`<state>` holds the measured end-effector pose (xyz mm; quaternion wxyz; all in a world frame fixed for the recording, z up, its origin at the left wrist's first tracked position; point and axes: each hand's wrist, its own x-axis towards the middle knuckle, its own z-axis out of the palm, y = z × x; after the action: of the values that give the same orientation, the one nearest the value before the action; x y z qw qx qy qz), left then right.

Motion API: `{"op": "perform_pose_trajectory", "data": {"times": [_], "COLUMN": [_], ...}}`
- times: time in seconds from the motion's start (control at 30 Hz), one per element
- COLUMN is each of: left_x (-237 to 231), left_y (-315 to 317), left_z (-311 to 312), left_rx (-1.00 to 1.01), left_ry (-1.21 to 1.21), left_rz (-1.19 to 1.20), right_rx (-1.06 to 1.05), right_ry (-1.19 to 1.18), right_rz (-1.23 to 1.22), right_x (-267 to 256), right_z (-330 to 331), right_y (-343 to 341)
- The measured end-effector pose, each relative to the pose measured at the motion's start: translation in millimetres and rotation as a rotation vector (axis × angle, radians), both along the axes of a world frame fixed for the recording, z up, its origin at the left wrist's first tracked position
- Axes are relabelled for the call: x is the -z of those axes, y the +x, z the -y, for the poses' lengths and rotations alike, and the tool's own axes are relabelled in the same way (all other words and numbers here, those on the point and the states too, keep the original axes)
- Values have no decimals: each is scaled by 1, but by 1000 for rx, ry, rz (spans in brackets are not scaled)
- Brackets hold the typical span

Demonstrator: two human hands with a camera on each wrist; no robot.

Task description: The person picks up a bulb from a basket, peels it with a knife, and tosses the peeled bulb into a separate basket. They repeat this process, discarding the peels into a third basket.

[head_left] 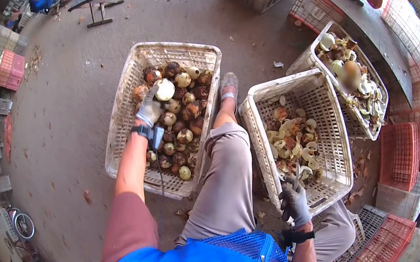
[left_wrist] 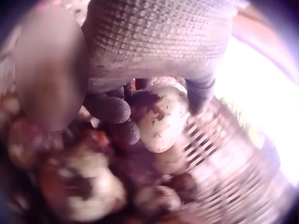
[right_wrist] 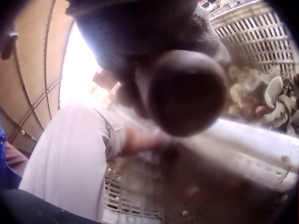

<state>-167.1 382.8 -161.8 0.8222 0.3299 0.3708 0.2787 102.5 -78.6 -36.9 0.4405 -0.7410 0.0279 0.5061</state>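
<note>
The gloved left hand (head_left: 150, 110) reaches into a crate (head_left: 117, 113) of onions, beside a pale onion (head_left: 165, 89). In the left wrist view the left hand (left_wrist: 156, 51) holds an onion (left_wrist: 163, 119) with brown skin patches between thumb and curled fingers. The gloved right hand (head_left: 296, 203), above the near edge of a second crate (head_left: 342, 193), grips a tool with a thin metal part (head_left: 297, 177). Close up in the right wrist view, the right hand (right_wrist: 149, 37) is curled round a handle with a dark round end (right_wrist: 187, 93); the rest of the tool is hidden there.
Onion peels (head_left: 293, 142) lie in the second crate. A third crate (head_left: 378, 121) behind it holds more peels and pieces. The person's leg (head_left: 228, 170) and shoe (head_left: 230, 85) are between the two nearer crates. Stacked crates (head_left: 382, 249) line the right side; a folding stool (head_left: 96, 5) stands back left.
</note>
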Motion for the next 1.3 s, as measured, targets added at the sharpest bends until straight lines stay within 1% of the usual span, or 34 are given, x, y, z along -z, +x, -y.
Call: {"op": "perform_pose_trajectory", "data": {"times": [0.03,0.07,0.1,0.17,0.2,0.23,0.27,0.3,0.33,0.37,0.43,0.47,0.5,0.57,0.63,0.67,0.7,0.73,0.83,0.87,0.97,1.0,1.1,1.13,1.17,1.23,1.27,1.3], "left_x": [-21,-35,-47,-71,-118,-119,-141,-164,-170,-190,-207,-218,-218,-220,-235,-234,-236,-240,-234,-240,-233,-223,-217,-216,-202,-188,-181,-174], "left_y": [9,17,25,45,65,73,86,99,109,123,136,144,151,163,170,171,171,171,166,165,165,167,167,168,170,172,170,169], "left_z": [17,30,43,72,103,109,126,144,156,179,211,232,244,269,294,303,312,320,338,344,347,347,349,358,359,369,379,382], "left_rx": [6,58,114,142,77,120,175,230,273,290,429,458,514,554,646,663,677,717,733,727,764,771,867,827,864,918,906,934], "left_ry": [-100,-130,-163,66,186,280,376,473,553,596,437,411,417,438,435,430,426,503,505,488,482,439,395,387,409,381,376,364], "left_rz": [155,282,411,436,400,295,284,274,162,148,168,198,205,159,152,155,157,0,89,69,47,50,55,30,86,64,93,92], "right_rx": [13,65,174,458,381,133,-173,-481,-358,-237,-261,-260,-262,-366,-407,-425,-439,-437,-429,-427,-442,-450,-426,-417,-402,-370,-361,-391], "right_ry": [28,168,327,476,388,166,41,-113,-50,15,105,203,299,410,354,387,350,355,355,354,272,282,250,262,259,245,257,208], "right_rz": [-22,-96,-109,-141,-108,147,559,954,888,816,1051,1142,1235,1276,1296,1370,1393,1387,1374,1368,1315,1313,1349,1417,1451,1505,1554,1541], "right_x": [-6,10,2,-22,7,35,62,63,63,38,-43,-70,-90,-110,-128,-133,-127,-128,-128,-127,-127,-124,-108,-93,-81,-57,-54,-52], "right_z": [0,12,8,10,29,50,70,77,83,72,47,38,32,28,29,32,33,38,53,57,65,67,73,76,81,93,98,101], "right_y": [3,16,18,15,23,19,10,0,-1,-6,-13,-15,-15,-13,-16,-15,-14,-13,-14,-16,-20,-19,-20,-19,-16,-16,-15,-12]}}
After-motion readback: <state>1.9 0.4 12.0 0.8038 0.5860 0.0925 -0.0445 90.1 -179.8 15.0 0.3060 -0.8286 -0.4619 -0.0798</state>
